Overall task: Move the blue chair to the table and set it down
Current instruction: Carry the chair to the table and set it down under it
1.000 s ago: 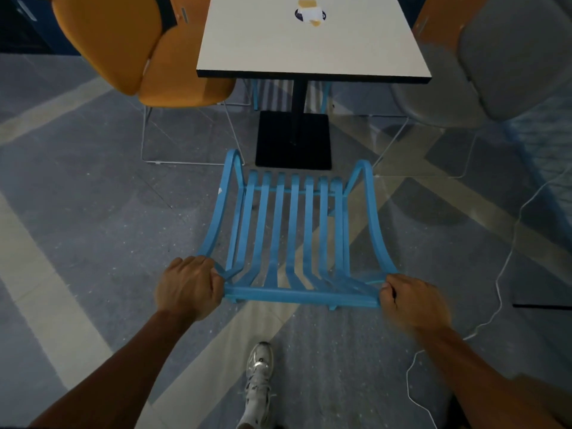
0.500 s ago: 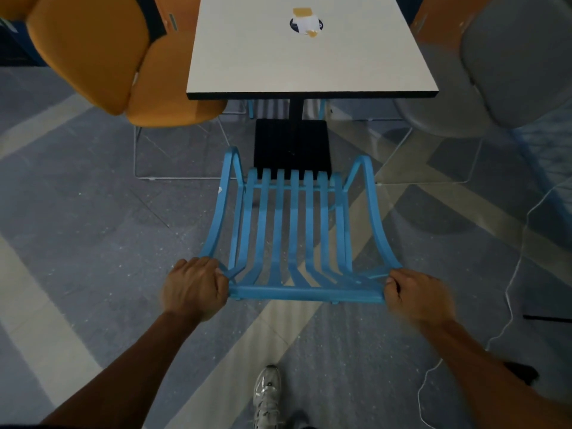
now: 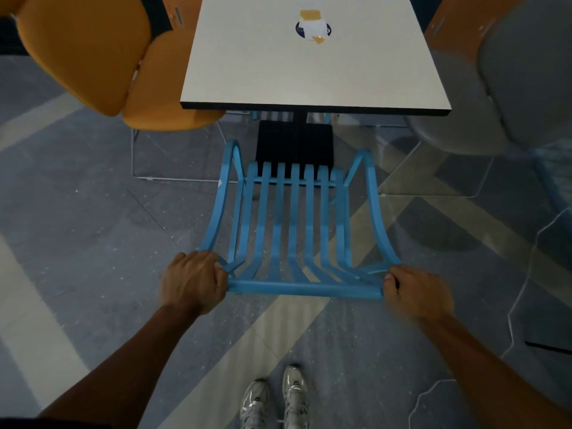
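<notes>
Here both hands [image 3: 305,289] clasp the blue chair's [image 3: 294,230] backrest, seat facing the table [image 3: 312,66].

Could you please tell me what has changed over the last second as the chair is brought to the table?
The blue chair has come nearer the table, its front now over the black base. Both shoes now show side by side. The left hand and right hand still grip the top rail's ends.

Chair [image 3: 294,230] legs hidden, can't tell if it's on the floor. Right hand [image 3: 416,294] blurred. Grey chair [image 3: 507,97] blurred, cut off at right edge. Orange chair [image 3: 93,54] cut off top-left. Item on table [image 3: 312,27] too small to ID.
</notes>
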A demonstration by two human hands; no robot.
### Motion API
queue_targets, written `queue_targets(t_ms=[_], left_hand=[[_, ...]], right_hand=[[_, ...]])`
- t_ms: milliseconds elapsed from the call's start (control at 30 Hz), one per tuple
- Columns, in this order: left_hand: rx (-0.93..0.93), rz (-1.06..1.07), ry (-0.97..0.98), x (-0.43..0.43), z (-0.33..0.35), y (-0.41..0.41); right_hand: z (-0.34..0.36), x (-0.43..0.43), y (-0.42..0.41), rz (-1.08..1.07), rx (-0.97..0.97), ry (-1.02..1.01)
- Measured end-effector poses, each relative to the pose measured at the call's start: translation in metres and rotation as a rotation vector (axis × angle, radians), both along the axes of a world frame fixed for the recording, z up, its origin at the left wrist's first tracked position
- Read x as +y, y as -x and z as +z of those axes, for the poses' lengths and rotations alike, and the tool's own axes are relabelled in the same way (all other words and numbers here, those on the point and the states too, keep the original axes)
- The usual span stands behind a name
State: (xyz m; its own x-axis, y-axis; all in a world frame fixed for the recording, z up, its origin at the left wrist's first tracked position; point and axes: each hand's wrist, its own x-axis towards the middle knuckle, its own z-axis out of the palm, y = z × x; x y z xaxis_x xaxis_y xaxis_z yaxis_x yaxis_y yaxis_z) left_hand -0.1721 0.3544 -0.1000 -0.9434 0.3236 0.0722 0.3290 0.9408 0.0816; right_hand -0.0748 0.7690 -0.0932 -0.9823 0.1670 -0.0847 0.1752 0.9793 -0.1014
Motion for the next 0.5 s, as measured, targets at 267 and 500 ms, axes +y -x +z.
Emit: queue_targets(t_ms=[267, 500], left_hand=[[0.018, 0.038, -0.015, 0.013, -0.004, 0.034], [0.007, 0.02, 0.006, 0.014, -0.01, 0.051]], right_hand=[[0.0, 0.015, 0.038, 0.032, 0.016, -0.02], [-0.001, 0.021, 0.055, 0.04, 0.025, -0.009]])
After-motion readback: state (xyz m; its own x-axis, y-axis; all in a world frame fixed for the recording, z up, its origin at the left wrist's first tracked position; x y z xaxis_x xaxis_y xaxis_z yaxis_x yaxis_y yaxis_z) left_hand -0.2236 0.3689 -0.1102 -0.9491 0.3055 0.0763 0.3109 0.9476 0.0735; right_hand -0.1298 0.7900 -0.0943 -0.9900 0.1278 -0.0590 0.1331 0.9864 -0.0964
